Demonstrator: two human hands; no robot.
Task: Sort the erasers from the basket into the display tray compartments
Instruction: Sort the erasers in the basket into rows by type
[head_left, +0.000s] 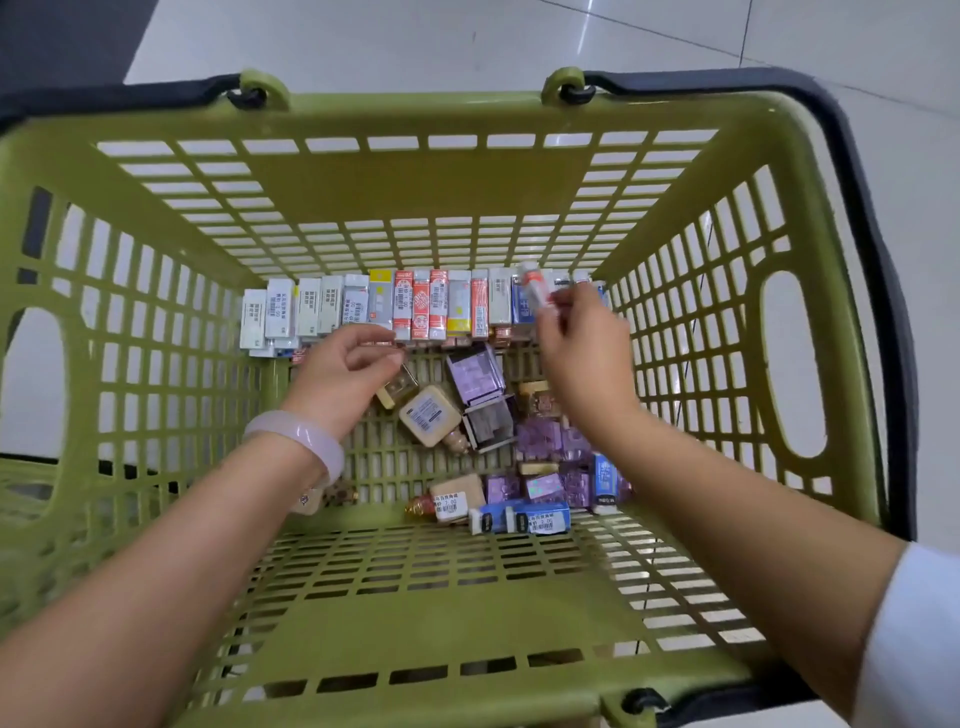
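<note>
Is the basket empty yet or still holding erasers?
Still holding erasers: the green basket has a row against its far wall and loose ones across its floor.

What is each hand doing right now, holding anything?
Left hand: fingers loosely curled over the row of erasers, holding nothing visible.
Right hand: pinches a small white eraser.

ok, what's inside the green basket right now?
Inside the green basket: a row of boxed erasers along the far wall, loose purple, beige and blue ones on the floor. Both forearms cover some.
</note>
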